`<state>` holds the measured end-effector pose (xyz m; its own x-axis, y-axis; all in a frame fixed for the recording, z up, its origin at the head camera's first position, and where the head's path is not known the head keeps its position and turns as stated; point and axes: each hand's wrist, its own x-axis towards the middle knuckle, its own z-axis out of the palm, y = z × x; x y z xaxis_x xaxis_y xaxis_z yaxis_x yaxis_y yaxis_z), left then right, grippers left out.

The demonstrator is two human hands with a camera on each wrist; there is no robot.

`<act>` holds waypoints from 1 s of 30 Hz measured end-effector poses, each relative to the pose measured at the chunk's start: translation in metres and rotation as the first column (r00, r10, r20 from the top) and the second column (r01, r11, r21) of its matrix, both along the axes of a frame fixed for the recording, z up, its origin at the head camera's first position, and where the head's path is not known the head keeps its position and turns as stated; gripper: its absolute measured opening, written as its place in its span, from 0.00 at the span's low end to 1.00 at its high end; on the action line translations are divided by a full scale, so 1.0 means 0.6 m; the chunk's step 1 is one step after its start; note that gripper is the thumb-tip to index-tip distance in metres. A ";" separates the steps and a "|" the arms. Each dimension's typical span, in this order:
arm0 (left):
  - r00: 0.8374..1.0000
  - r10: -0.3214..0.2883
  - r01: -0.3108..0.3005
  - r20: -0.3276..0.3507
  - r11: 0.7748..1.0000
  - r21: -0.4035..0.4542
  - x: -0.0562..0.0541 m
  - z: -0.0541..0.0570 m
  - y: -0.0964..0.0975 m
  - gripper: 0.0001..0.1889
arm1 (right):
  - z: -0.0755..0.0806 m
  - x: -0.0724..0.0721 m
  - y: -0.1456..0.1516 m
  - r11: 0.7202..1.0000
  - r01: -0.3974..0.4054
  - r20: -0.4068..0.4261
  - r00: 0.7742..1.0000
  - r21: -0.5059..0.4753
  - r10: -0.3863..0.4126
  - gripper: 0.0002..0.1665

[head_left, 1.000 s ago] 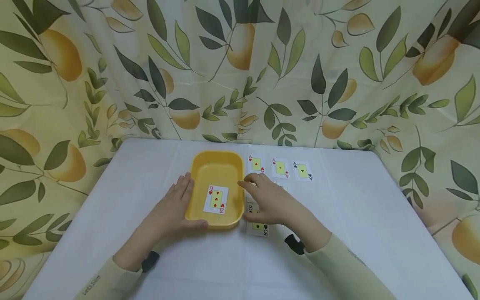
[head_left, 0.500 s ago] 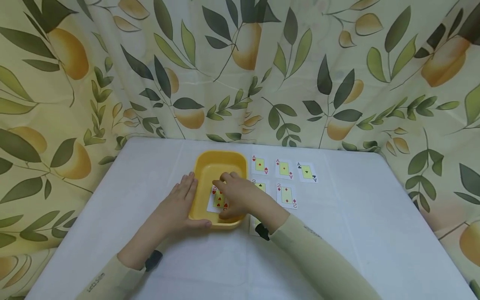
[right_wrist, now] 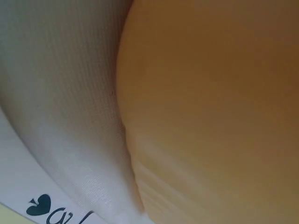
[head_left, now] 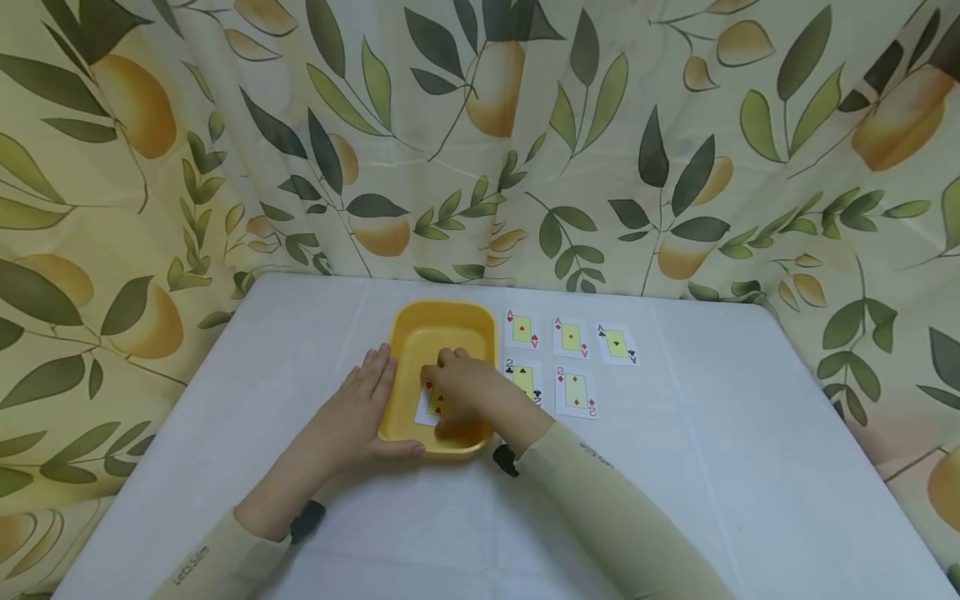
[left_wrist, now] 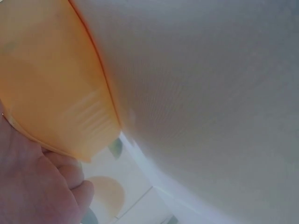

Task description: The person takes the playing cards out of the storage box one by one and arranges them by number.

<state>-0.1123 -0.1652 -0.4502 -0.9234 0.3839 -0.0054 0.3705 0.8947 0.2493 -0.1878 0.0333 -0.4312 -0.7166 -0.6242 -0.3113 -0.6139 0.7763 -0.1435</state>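
A playing card, the three of hearts (head_left: 430, 407), lies in the yellow tray (head_left: 444, 308) in the head view. My right hand (head_left: 461, 387) reaches over the tray's right rim, its bent fingers and thumb at the card and covering part of it; whether they pinch the card is hidden. Along the left rim rest the straight fingers of my left hand (head_left: 348, 429), its thumb lying at the near corner. The left wrist view shows that hand (left_wrist: 42, 186) touching the tray wall (left_wrist: 56, 84). Tray wall (right_wrist: 210, 107) fills much of the right wrist view.
Right of the tray lie the ace of hearts (head_left: 521, 330), ace of diamonds (head_left: 571, 337), ace of clubs (head_left: 617, 344), two of clubs (head_left: 523, 377) and two of diamonds (head_left: 576, 392). A spade card (right_wrist: 39, 205) shows partly beside the tray. White cloth (head_left: 675, 467) covers the table.
My right hand has moved left from beside the tray into it, over the three of hearts. It has since lowered slightly. The left hand has stayed on the rim.
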 end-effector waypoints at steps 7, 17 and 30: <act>1.000 -0.001 0.001 0.000 1.000 -0.003 0.002 0.002 0.004 0.70 | -0.004 0.002 -0.002 1.000 0.003 0.005 1.000 -0.020 -0.003 0.45; 1.000 0.002 -0.002 0.001 1.000 -0.005 0.004 0.006 0.004 0.70 | -0.007 0.007 -0.005 0.997 -0.002 0.036 0.999 -0.071 0.004 0.43; 1.000 0.008 -0.008 -0.001 1.000 0.001 0.004 0.003 0.002 0.70 | -0.003 0.013 0.002 0.974 0.029 0.062 0.998 -0.227 -0.015 0.35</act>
